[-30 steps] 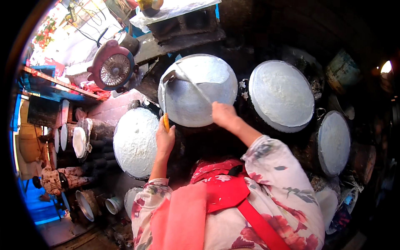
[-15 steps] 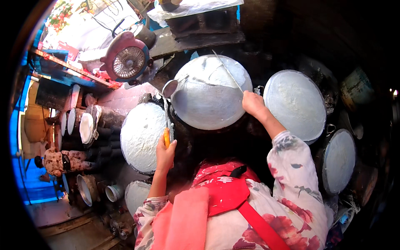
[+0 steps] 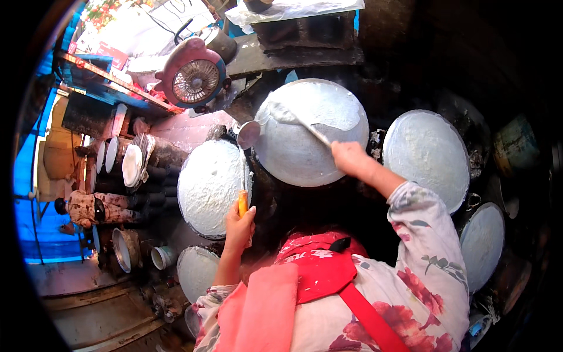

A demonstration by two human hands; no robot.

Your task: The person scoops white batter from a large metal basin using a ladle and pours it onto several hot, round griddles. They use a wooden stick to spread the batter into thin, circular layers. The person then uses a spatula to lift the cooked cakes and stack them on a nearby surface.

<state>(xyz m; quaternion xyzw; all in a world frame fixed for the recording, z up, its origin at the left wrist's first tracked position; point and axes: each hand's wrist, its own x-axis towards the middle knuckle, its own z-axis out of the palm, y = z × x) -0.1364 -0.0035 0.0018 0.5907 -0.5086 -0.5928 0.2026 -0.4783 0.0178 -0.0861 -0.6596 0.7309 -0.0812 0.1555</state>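
Note:
My left hand (image 3: 239,226) is closed around the orange handle of a ladle (image 3: 248,134), whose round bowl hangs beside the near left rim of the middle griddle (image 3: 296,161). My right hand (image 3: 352,158) grips a long thin spatula (image 3: 316,134) slanting across that griddle, its far end in the white batter. A pale batter layer (image 3: 334,100) covers the far part of the surface; the near part shows bare grey metal. Left of it, close to my left hand, a round griddle (image 3: 208,188) carries lumpy white batter. Another coated griddle (image 3: 428,158) lies to the right.
More round griddles stand at the lower right (image 3: 484,240) and lower left (image 3: 196,273). A pink fan (image 3: 196,81) sits beyond the left griddle. A dark box (image 3: 308,32) is at the back. Another person (image 3: 97,208) is at the far left, near several pots.
My right hand has moved left and nearer, swinging the spatula's far end leftward over the batter. The batter's edge has changed shape. My left hand still holds the ladle. The view has shifted slightly.

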